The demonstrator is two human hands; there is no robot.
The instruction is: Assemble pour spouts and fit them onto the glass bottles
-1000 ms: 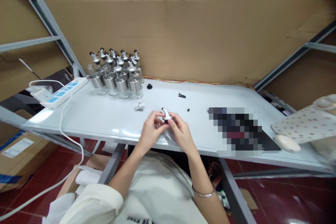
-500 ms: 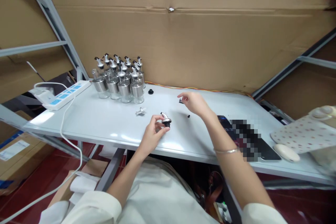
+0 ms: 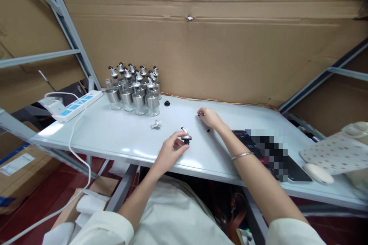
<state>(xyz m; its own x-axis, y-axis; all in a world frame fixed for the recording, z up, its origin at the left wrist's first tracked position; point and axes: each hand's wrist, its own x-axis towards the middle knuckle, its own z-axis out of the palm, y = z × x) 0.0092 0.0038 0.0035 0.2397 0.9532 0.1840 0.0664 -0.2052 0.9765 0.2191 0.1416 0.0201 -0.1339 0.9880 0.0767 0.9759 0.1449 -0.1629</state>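
The left hand (image 3: 169, 151), near, pinches an upright spout (image 3: 186, 138); the right hand (image 3: 211, 118) reaches farther, palm down, touching a black piece (image 3: 199, 115), grip unclear.

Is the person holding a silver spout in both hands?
No: only the left hand holds a silver spout; the right hand is at a small black piece.

On the table (image 3: 178, 116), a power strip (image 3: 75, 107) holding 1 plug (image 3: 53, 106) lies at left. Wires (image 3: 184, 97) follow the back edge, below cardboard (image 3: 230, 46). At right, 1 white oval (image 3: 318, 173) sits between a pixelated dark slab (image 3: 299, 172) and a dotted item (image 3: 330, 154).
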